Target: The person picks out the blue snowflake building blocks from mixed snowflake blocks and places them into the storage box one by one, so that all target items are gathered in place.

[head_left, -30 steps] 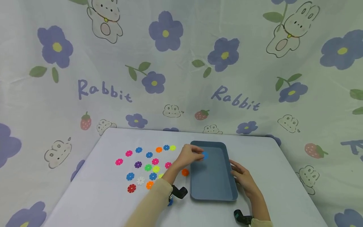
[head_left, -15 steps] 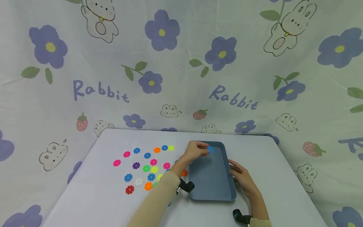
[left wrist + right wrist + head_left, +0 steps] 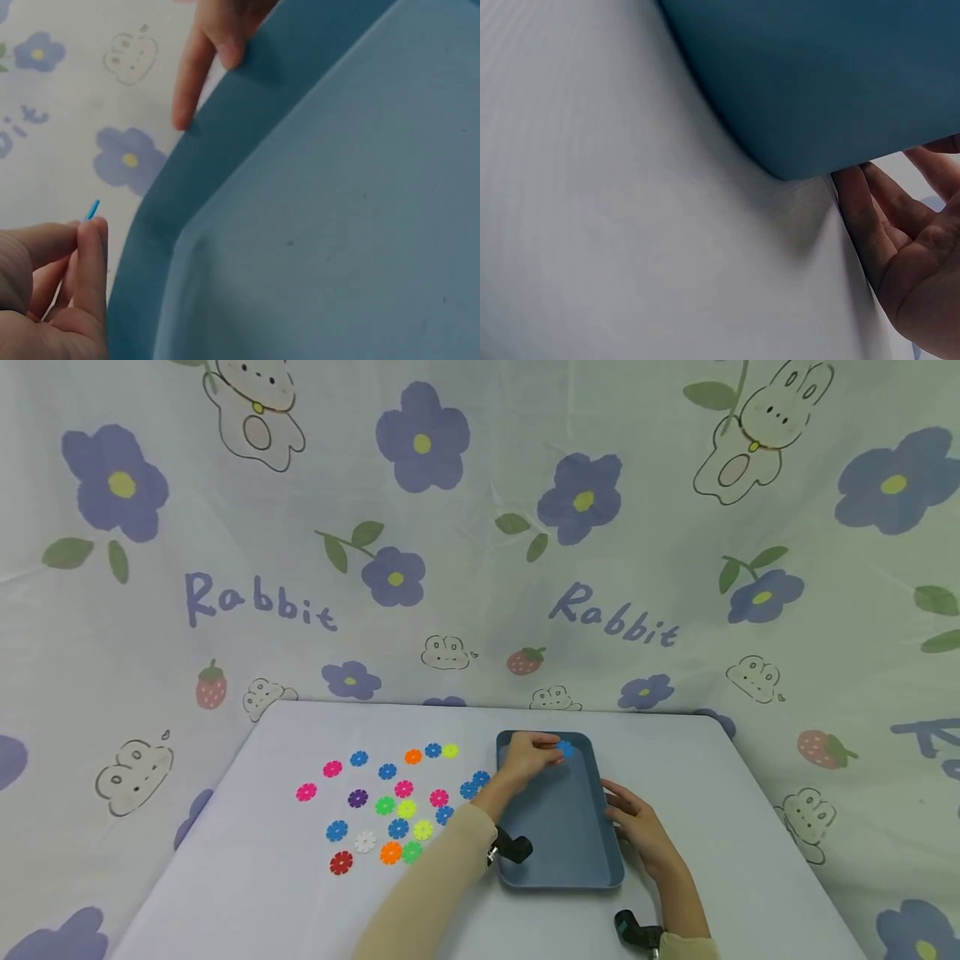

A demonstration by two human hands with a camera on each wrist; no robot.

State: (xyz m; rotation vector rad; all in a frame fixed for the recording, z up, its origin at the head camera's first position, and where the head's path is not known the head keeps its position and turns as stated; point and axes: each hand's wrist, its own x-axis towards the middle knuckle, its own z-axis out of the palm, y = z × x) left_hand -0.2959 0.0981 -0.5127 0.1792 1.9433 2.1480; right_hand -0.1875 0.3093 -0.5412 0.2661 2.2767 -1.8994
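My left hand (image 3: 527, 755) pinches a small blue notched disc (image 3: 566, 749) between thumb and fingertips, over the far part of a grey-blue rectangular tray (image 3: 562, 835). In the left wrist view the disc (image 3: 91, 209) shows edge-on, poking out past the fingertips. My right hand (image 3: 643, 828) rests beside the tray's right long side, fingers relaxed and fingertips at its wall. The right wrist view has the fingers of that hand (image 3: 922, 247) against the tray's outer side (image 3: 817, 90). Only the bare floor of the tray shows inside it.
Several coloured notched discs lie spread left of the tray on the white table (image 3: 247, 860), among them a dark red disc (image 3: 341, 863), a purple disc (image 3: 357, 798) and a white disc (image 3: 365, 842). A patterned curtain (image 3: 450, 527) hangs behind the table.
My left hand has moved right and away from me over the tray, carrying the blue disc toward its far end. The right hand has stayed at the tray's side.
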